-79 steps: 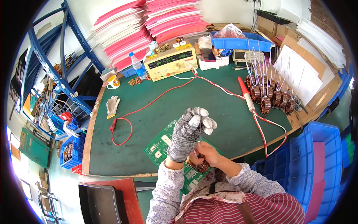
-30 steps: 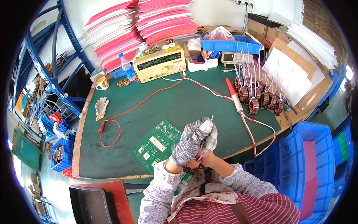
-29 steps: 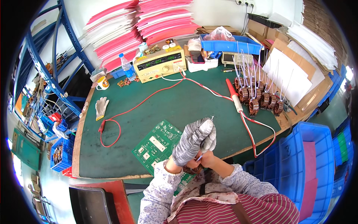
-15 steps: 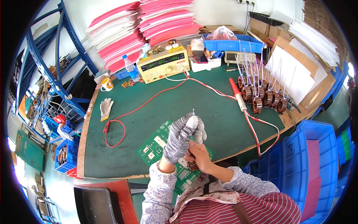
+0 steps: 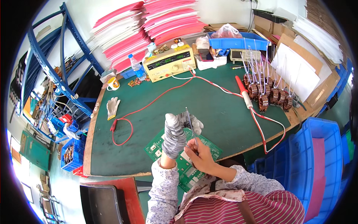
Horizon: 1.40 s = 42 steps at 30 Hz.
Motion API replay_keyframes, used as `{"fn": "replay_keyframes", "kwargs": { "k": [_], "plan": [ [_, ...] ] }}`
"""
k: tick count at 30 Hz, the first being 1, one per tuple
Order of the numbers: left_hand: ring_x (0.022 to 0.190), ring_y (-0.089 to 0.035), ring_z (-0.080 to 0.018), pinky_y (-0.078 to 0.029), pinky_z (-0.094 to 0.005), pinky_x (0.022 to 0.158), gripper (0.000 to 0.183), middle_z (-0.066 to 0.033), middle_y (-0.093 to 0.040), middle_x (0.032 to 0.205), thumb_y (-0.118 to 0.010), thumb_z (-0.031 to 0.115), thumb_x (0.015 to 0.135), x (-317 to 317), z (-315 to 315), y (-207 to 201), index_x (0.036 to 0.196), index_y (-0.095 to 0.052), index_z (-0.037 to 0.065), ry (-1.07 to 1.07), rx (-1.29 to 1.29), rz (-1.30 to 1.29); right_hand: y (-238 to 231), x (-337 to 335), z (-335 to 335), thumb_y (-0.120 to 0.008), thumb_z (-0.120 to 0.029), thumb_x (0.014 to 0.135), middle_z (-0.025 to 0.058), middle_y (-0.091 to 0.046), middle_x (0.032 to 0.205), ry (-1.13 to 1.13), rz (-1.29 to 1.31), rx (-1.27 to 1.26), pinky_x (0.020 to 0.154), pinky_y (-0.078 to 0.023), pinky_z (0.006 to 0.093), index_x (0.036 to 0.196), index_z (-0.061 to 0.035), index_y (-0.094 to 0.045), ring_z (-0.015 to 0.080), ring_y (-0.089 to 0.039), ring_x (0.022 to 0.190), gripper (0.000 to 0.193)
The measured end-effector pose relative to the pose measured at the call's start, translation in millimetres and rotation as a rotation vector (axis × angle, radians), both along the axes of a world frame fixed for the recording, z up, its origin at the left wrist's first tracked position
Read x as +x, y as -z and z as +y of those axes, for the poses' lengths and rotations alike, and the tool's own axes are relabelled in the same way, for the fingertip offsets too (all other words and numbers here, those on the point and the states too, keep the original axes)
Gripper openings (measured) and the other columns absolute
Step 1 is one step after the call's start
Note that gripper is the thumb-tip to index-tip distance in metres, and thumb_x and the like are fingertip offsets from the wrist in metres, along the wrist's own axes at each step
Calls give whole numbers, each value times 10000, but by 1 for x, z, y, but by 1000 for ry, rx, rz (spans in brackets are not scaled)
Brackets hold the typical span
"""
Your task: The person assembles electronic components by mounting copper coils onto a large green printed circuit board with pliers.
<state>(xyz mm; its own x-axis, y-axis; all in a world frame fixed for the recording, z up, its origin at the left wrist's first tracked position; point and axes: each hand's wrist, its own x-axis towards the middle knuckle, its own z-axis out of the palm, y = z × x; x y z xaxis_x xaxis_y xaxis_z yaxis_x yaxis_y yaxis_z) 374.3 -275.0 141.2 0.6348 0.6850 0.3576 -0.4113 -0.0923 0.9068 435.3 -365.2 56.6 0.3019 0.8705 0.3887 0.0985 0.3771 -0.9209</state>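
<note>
My left hand (image 5: 174,136) wears a grey knit glove and is raised above the green circuit board (image 5: 153,146). Its thumb stands apart from the fingers, which reach to the right behind a thin grey wire lead (image 5: 189,118). The lead points up and leans slightly left. My bare right hand (image 5: 201,155) is closed around the lead's lower part, over the board. What lies under the right palm is mostly hidden. The board rests tilted at the near table edge against my apron, partly covered by both hands.
Copper coils (image 5: 263,102) with long upright leads stand at the right. A yellow power supply (image 5: 169,66) sits at the back, wired to a red-and-white probe (image 5: 244,93) and a red clip (image 5: 113,125). A spare glove (image 5: 112,107) lies left. Blue bins (image 5: 294,160) stand right.
My left glove has loosened, its thumb parting from the fingers, and more of the wire lead shows. The copper coil seen under my right hand is now mostly hidden. The view has shifted slightly.
</note>
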Motion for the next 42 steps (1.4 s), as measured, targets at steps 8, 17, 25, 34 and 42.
{"fn": "replay_keyframes", "kwargs": {
  "k": [8,17,25,34,42],
  "plan": [
    [1001,-525,-209,-393,-332,906,470,-126,-535,1144,-450,379,903,-10,-10,-6,1151,-485,-19,-297,204,37,5,39,4,-526,-111,878,-22,-448,607,43,470,-49,455,-312,195,830,-34,-466,40,-395,507,109],
    [826,-526,-152,-396,-271,769,595,-78,-603,881,-334,521,905,-158,-36,97,854,-579,-18,-679,-41,368,-62,229,-49,-535,-168,880,-49,-382,591,554,332,307,424,-270,178,798,-80,-457,34,-329,463,143],
    [662,-515,-111,-429,-247,647,379,-55,-600,775,-492,379,889,-200,-82,144,844,-595,17,-706,-166,536,-22,360,-37,-528,-170,885,-62,-346,562,322,289,150,425,-244,179,791,-71,-496,32,-306,460,140],
    [801,-571,-146,-466,-284,737,398,-60,-602,917,-504,399,878,-157,-117,191,1018,-551,29,-505,-553,470,2,399,-15,-472,-204,905,-48,-309,526,101,229,29,419,-250,202,880,-11,-487,49,-288,438,196],
    [1057,-499,-196,-406,-307,905,487,-98,-521,1169,-566,302,856,-124,-124,172,1237,-431,29,-366,-734,75,3,376,-20,-577,-189,839,99,-569,987,804,-497,-142,866,-399,301,1103,10,-493,198,-551,921,341]
  ]
}}
